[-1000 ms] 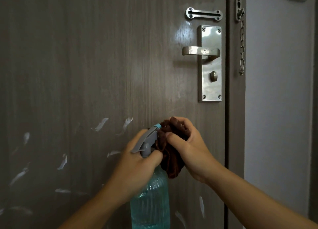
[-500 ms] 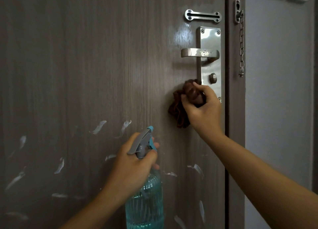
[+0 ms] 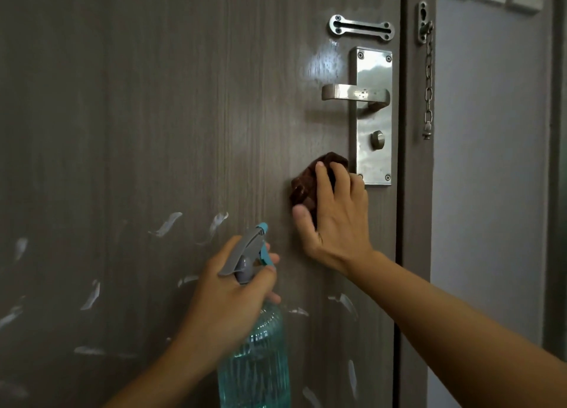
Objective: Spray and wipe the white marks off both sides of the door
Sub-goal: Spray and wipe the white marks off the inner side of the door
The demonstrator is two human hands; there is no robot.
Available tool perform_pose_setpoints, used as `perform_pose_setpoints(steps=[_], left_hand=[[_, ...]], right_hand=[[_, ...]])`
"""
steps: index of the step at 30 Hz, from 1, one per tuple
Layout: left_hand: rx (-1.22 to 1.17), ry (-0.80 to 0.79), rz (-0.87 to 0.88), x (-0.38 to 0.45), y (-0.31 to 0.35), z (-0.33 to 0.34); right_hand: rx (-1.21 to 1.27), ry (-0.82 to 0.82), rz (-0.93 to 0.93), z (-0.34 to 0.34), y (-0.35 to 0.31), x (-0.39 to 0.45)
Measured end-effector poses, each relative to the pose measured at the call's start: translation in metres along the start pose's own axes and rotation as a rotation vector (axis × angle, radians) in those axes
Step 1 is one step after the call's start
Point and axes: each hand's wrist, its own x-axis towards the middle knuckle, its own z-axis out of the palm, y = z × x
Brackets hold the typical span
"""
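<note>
My right hand (image 3: 334,211) lies flat with the fingers spread, pressing the brown cloth (image 3: 306,183) against the door (image 3: 153,101) just beside the lower corner of the steel lock plate (image 3: 372,113), under the lever handle (image 3: 352,92). The cloth is soft and bunched, so I judge it will slide about unless I keep my palm on it; pressure from the flat fingers suits it better than a pinch. My left hand (image 3: 227,297) is wrapped round the neck of the spray bottle (image 3: 254,358), with a finger near the blue trigger (image 3: 265,254). The bottle looks like ribbed clear plastic, mostly full, so fairly heavy and perhaps slick; the neck is the sure hold. White marks (image 3: 167,223) are scattered over the lower door, toward its left and bottom edges. I can read no label or writing on the bottle or hardware.
</note>
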Motion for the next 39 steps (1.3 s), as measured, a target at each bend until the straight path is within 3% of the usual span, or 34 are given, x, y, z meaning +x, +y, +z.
perform_pose_setpoints(steps=[8,13,18,19,23,24,29,31,33,37,39], left_hand=[[-0.03,0.004,-0.002,0.002,-0.001,0.002],[-0.04,0.036,0.01,0.006,-0.009,-0.002],[-0.039,0.039,0.0,0.005,-0.014,-0.005],[-0.036,0.035,-0.004,0.004,-0.014,-0.005],[-0.006,0.046,0.0,0.005,-0.019,-0.007],[-0.002,0.056,0.005,0.006,-0.02,-0.009],[0.028,0.093,0.023,0.006,-0.022,-0.019],[0.05,0.121,0.018,0.003,-0.024,-0.027],[0.076,0.124,0.021,0.002,-0.028,-0.034],[0.115,0.092,0.043,0.008,-0.028,-0.041],[0.134,0.095,0.068,0.014,-0.024,-0.042]], right_hand=[[0.041,0.156,-0.045,0.013,0.013,0.019],[0.023,0.294,0.069,0.028,0.007,0.007],[-0.006,0.126,-0.333,0.042,0.007,-0.05],[0.008,0.129,-0.288,0.039,0.013,-0.042],[0.095,0.282,0.205,0.031,0.01,0.0],[0.068,0.291,0.221,0.034,0.0,-0.006],[-0.014,0.056,-0.308,0.044,-0.013,-0.074],[-0.021,0.04,-0.378,0.04,-0.001,-0.066],[-0.001,0.071,-0.292,0.035,0.003,-0.047],[0.081,0.16,0.092,0.025,-0.01,-0.008],[0.071,0.177,0.161,0.028,-0.022,-0.005]])
